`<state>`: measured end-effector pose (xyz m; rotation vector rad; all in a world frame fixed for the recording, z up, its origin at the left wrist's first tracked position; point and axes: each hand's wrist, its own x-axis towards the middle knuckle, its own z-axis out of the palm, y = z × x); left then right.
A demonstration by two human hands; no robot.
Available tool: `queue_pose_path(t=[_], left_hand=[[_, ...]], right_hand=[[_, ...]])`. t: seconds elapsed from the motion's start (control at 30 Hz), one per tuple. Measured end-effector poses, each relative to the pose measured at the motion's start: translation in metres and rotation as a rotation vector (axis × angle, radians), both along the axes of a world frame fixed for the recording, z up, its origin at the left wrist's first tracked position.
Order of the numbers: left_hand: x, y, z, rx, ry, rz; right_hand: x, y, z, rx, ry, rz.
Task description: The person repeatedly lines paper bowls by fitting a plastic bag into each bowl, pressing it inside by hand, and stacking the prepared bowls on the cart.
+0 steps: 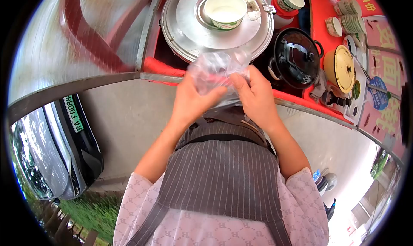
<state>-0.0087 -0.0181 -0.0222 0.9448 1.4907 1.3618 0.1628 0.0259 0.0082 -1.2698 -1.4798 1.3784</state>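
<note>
At the far left, a grey car (45,147) with a glossy body is seen below a clear plastic sheet (101,7), through which curved dark-red bars are shown. The sheet is edged by a smooth metal rail (81,82). A striped cloth apron (219,177) is worn over a pale patterned shirt (206,231).

The left hand (191,97) is held against a bag (219,72) of thin, clear, crumpled plastic. Its thumb is stretched to the right; its fingers are covered by the film, so whether this grip is closed cannot be told. The bag is held between the two hands, in front of the near edge of the surface (319,5), and a red patch is seen through it. It is spread crosswise, but its long axis and the way its mouth points cannot be told from the blurred folds.

Beyond it, a broad, round metal lid (185,29) is topped by a patterned bowl (226,9). The bag's right side is pinched between thumb and fingers in the grip of the right hand (260,97). Farther right are set a shiny black pot (297,59), a round yellow pot (337,69) and stacked bowls (352,23), with a pink sign (380,93) at the edge.
</note>
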Motion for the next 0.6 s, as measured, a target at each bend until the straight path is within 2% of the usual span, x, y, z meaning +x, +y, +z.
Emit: queue_pose_path(t=[0.07,0.1,0.13,0.17,0.2,0.27,0.3,0.33,0.37,0.4,0.47,0.53,0.57,0.6], left_hand=[[-0.005,0.001,0.010,-0.113,0.581,-0.235],[-0.013,0.007,0.016,-0.292,0.664,-0.268],[-0.022,0.011,0.013,-0.292,0.663,-0.266],[-0.032,0.014,0.008,-0.163,0.796,-0.203],[-0.037,0.017,0.009,-0.032,0.926,-0.138],[-0.040,0.020,0.024,0.044,0.961,-0.085],[-0.040,0.019,0.036,0.180,0.936,-0.237],[-0.039,0.018,0.043,0.314,0.904,-0.387],[-0.040,0.019,0.044,0.315,0.902,-0.384],[-0.042,0.019,0.045,0.420,0.788,-0.545],[-0.042,0.019,0.047,0.528,0.666,-0.704],[-0.042,0.025,0.053,0.118,1.132,-0.462],[-0.042,0.032,0.057,-0.057,1.149,-0.363],[-0.045,0.039,0.056,-0.050,1.152,-0.356]], right_hand=[[-0.001,0.001,0.010,0.191,-0.370,0.185],[-0.003,0.000,0.013,0.191,-0.370,0.188],[-0.004,-0.003,0.016,0.384,-0.475,0.282],[-0.005,-0.005,0.018,0.578,-0.578,0.375],[-0.004,-0.007,0.018,0.578,-0.579,0.376],[0.003,-0.009,0.012,0.606,-0.862,0.475],[0.008,0.000,0.005,0.678,-0.912,0.351],[0.015,0.012,0.002,0.662,-1.023,0.279],[0.022,0.024,0.008,0.610,-1.082,0.236],[0.024,0.033,0.019,0.554,-1.141,0.194],[0.023,0.045,0.029,0.622,-1.075,0.217],[0.021,0.052,0.042,0.703,-1.008,0.229],[0.017,0.047,0.051,0.670,-0.856,0.455],[0.016,0.050,0.058,0.658,-0.778,0.564]])
